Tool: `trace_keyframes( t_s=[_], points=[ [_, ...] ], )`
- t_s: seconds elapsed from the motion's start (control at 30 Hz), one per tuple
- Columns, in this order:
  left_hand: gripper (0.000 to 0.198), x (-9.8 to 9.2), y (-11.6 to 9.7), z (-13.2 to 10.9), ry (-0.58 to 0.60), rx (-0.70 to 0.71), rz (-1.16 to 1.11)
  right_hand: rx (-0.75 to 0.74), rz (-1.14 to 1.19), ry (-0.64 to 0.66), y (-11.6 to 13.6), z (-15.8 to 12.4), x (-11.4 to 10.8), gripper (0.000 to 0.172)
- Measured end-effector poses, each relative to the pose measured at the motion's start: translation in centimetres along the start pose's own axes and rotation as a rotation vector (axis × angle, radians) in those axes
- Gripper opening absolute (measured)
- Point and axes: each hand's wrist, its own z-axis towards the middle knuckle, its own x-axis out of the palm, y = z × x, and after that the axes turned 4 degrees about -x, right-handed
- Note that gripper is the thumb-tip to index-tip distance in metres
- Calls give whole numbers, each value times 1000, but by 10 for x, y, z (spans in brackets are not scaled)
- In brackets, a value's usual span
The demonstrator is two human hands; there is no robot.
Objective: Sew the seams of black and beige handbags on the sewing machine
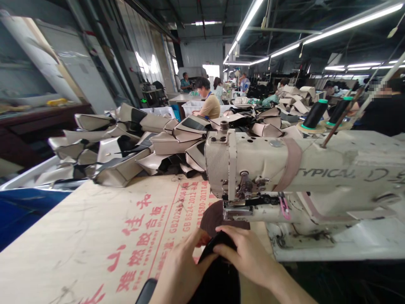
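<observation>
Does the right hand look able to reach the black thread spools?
Probably not: the sewing machine's long arm stands between the right hand and the black thread spools.

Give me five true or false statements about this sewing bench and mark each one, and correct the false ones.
1. The left hand and right hand both grip black material. True.
2. The sewing machine is painted bright blue. False: it is cream-coloured.
3. Two cones of black thread stand beyond the sewing machine. True.
4. The plywood board is printed in green lettering. False: the lettering is red.
5. A co-worker in a tan top is beyond the pile of beige and black cut pieces. True.
</observation>
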Motion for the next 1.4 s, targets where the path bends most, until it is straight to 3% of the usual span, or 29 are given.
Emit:
trace_keyframes(
  t_s=[0.17, 0.37, 0.53, 0.67, 0.77, 0.9, 1.03, 1.27, 1.4],
  points=[
    [17, -16, -3, 6, 188, 65, -50, -19, -77, 27, -2, 0, 0, 24],
    [32, -13, -16, 8, 126, 84, 111, -39, -23, -16, -7, -10, 10, 27],
    [31, -1, -24, 0, 202, 169, 135, -103, 8, 94, -12, -22, -8, 23],
    [19, 8, -12, -15, 175, 147, 119, -113, 30, 79, -15, -27, -13, 21],
    [44, 10, 1, -22, 168, 150, 145, -102, 60, 45, -16, -29, -8, 26],
    [63, -9, -5, -9, 431, 143, 44, -240, -40, 173, -15, -22, -12, 32],
    [55, -29, -22, 12, 621, 213, -74, -367, -129, 298, -16, -15, -26, 33],
    [51, -23, -19, 11, 612, 260, -146, -405, -190, 326, -21, -22, -19, 30],
    [31, -33, -23, 9, 648, 292, -141, -370, -208, 274, -20, -25, -20, 30]
  ],
)
